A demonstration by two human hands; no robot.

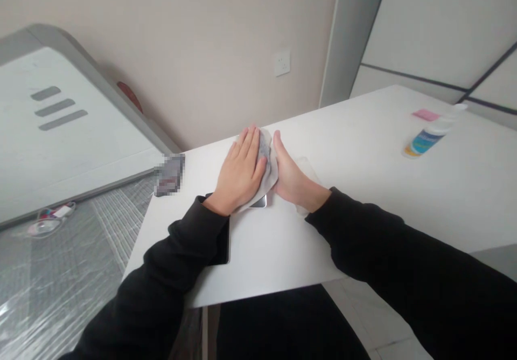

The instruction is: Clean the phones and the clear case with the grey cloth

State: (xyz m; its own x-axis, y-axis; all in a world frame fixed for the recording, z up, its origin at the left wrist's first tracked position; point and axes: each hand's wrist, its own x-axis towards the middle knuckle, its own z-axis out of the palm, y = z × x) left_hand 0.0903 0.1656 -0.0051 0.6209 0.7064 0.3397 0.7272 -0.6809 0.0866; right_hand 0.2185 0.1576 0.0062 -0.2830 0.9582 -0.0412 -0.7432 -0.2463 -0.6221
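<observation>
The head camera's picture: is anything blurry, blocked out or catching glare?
In the head view, the bottle looks soft, the left hand clearer; there too, a dark item at the left of the table is pixelated beyond recognition, and plastic sheeting at lower left catches bright glare.

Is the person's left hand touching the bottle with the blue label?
No, the left hand lies on a greyish cloth, and the bottle is farther right, well apart.

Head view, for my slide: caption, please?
Left hand flat on a pale cloth, right hand beside it, white table below.
</observation>
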